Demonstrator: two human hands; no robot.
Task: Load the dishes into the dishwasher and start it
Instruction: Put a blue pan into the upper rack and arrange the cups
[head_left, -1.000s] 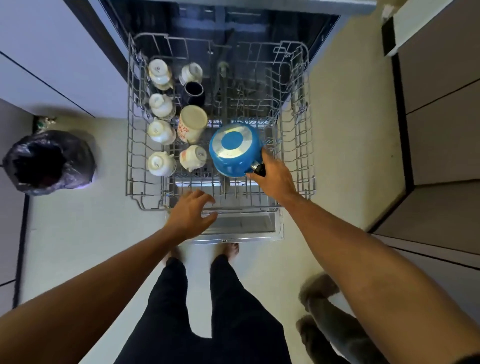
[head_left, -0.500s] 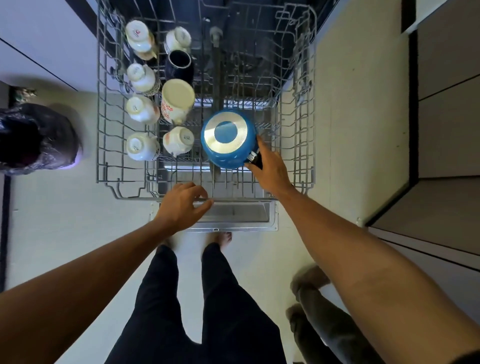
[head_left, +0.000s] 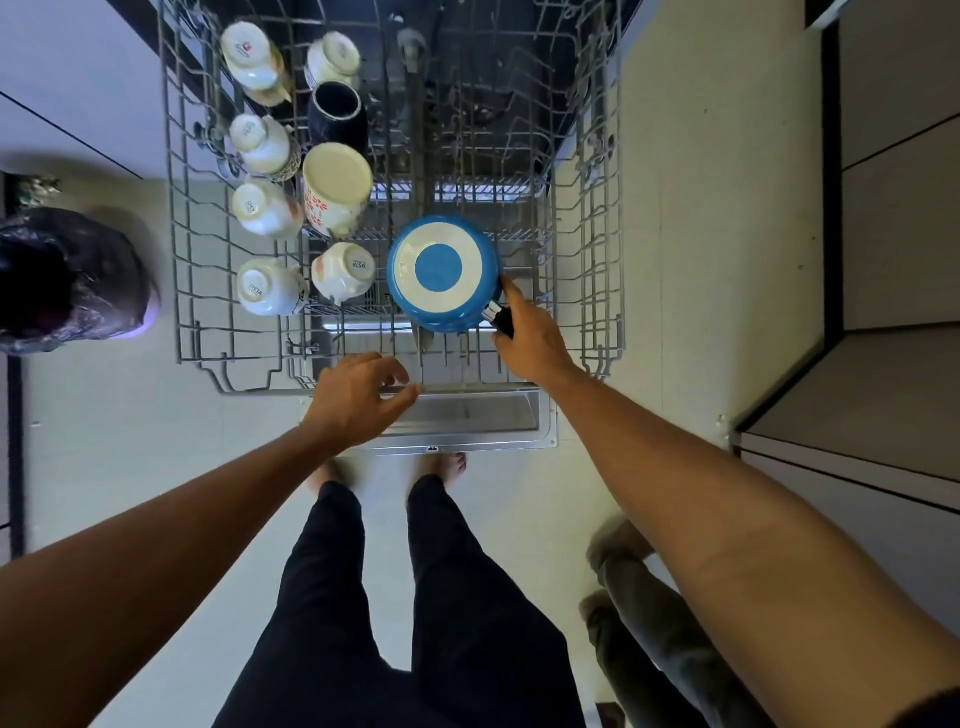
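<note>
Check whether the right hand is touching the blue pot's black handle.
Touching. The head view shows the right hand gripping the black handle of the upside-down blue pot, with no gap between them.

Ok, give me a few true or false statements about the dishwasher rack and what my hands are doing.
The blue pot lies upside down in the rack. True.
The right hand grips the pot's black handle. True.
The left hand holds a plate. False: it holds nothing, near the rack's front edge.
The cups stand on the rack's right side. False: they are on its left side.
</note>
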